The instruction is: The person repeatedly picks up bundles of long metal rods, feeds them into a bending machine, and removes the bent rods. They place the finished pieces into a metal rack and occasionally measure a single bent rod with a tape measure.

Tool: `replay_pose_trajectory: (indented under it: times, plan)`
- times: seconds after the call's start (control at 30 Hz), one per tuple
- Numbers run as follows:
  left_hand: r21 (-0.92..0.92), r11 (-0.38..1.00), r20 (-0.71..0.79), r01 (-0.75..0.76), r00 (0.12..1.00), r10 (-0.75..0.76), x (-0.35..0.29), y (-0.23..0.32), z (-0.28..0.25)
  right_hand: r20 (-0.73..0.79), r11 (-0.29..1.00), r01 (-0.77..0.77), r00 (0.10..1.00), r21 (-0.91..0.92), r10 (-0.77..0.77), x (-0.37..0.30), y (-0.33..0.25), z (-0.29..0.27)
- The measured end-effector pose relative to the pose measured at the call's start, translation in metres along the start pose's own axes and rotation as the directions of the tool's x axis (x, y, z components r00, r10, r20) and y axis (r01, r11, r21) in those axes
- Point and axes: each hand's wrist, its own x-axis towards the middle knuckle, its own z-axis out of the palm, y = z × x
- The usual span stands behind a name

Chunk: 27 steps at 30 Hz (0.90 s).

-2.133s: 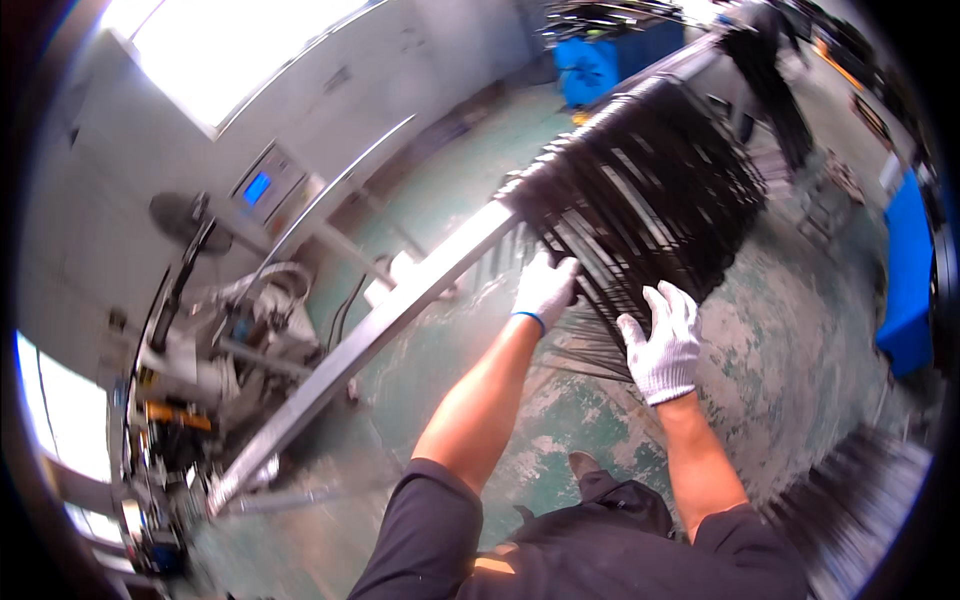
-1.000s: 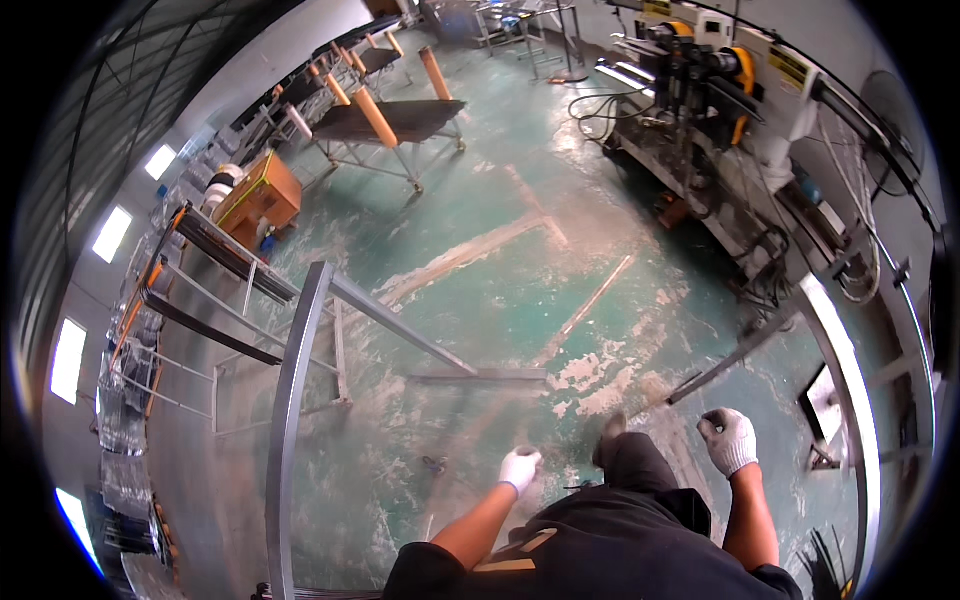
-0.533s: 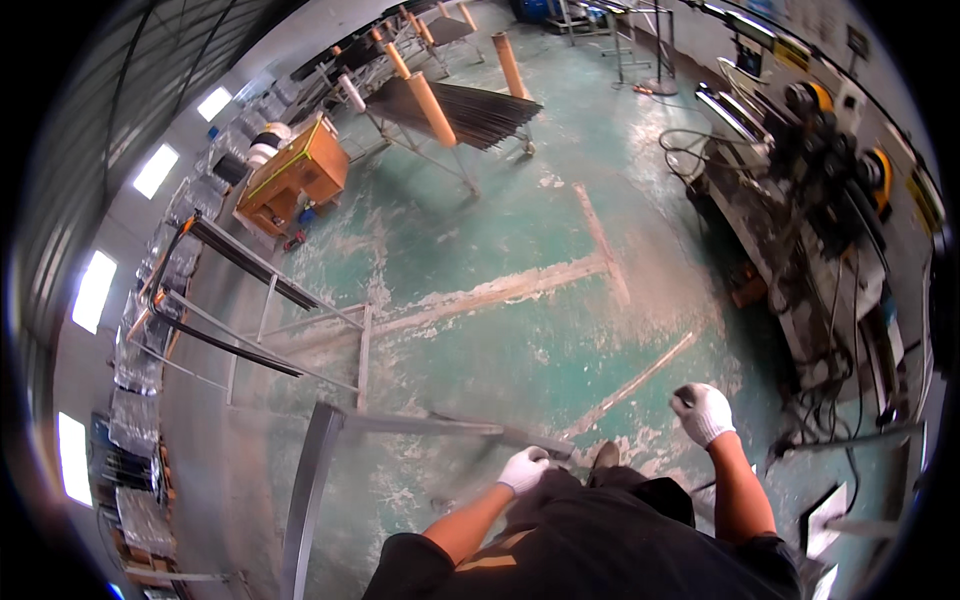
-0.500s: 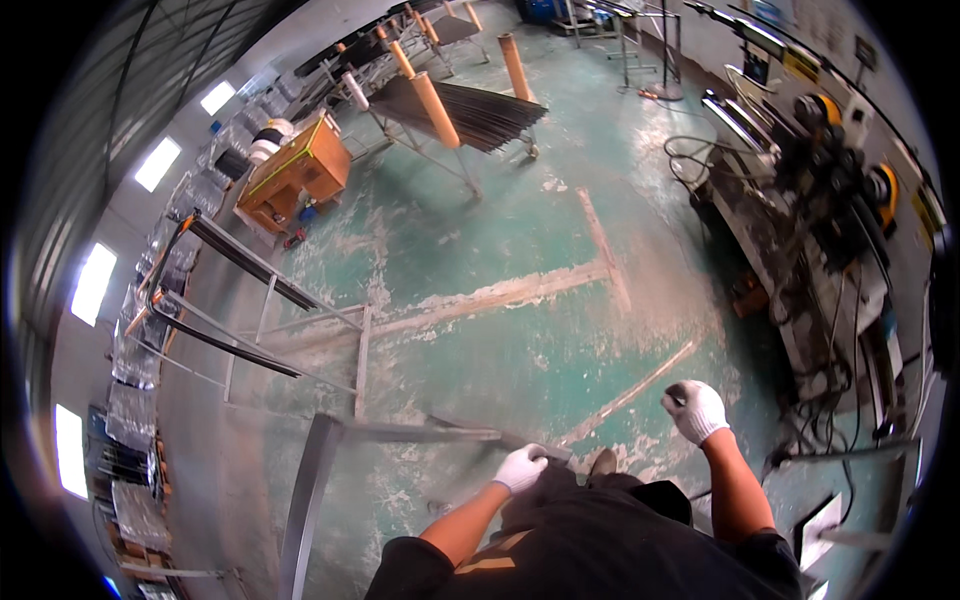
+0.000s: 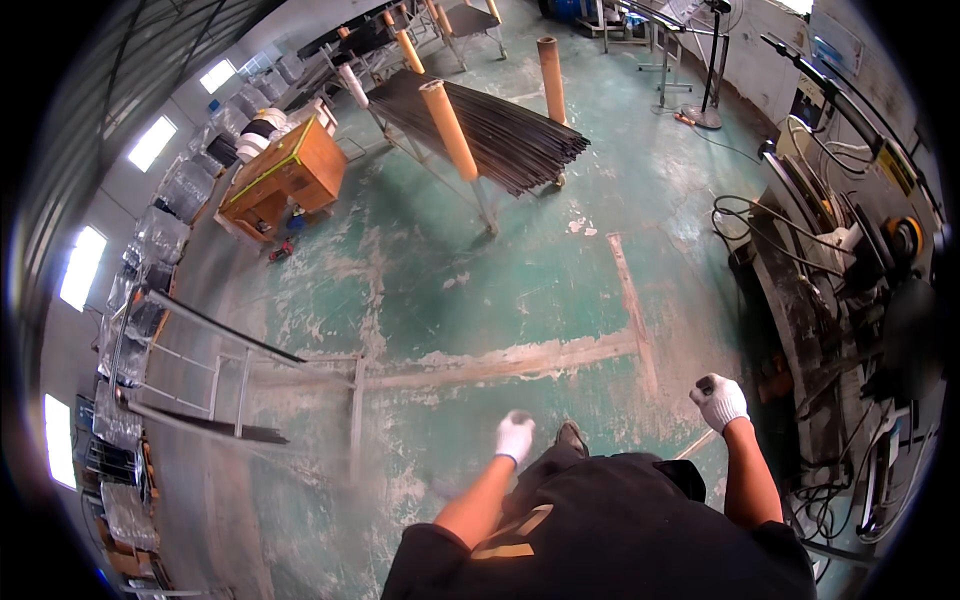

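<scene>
My left hand (image 5: pixel 515 437), in a white glove, hangs over the green floor in front of my body. Motion smears its fingers, and no object shows at it. Farther right, my right hand (image 5: pixel 720 402) wears a white glove with dark grey on the finger side. Its fingers are curled in, with nothing sticking out of them. Neither hand touches anything I can see. One shoe (image 5: pixel 571 436) shows between the hands, just ahead of my dark shirt.
Ahead stands a rack of long dark strips (image 5: pixel 480 130) with orange posts (image 5: pixel 449 130). A wooden desk (image 5: pixel 300 170) is at far left, a metal frame stand (image 5: pixel 357 415) nearer left. Machinery with cables (image 5: pixel 830 260) lines the right side. Worn strips (image 5: pixel 500 362) cross the floor.
The view has moved forward; the rack looks closer and the grey bar in front of me has left the picture. My left hand has swung forward. My right hand stays curled.
</scene>
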Motion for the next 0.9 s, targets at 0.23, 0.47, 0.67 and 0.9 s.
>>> replay_pose_trajectory:
  times: [0.23,0.47,0.67,0.9]
  plan:
    - [0.011,0.997,0.023,-0.076,0.997,0.075,0.201,0.168,-0.029,0.02,0.996,-0.03,0.999,0.09,0.028,0.193,-0.06,0.002]
    - [0.094,0.973,0.042,0.212,0.975,-0.217,0.327,0.127,-0.007,0.144,0.983,0.177,0.973,0.046,-0.182,0.475,-0.198,0.03]
    - [0.199,0.98,0.081,0.026,0.996,-0.042,0.402,0.265,-0.032,0.244,0.934,0.356,0.904,0.021,-0.35,0.671,-0.35,0.081]
    - [0.086,0.985,-0.083,0.151,0.986,-0.144,0.581,0.315,-0.058,0.156,0.928,0.366,0.923,-0.074,-0.352,0.823,-0.502,0.153]
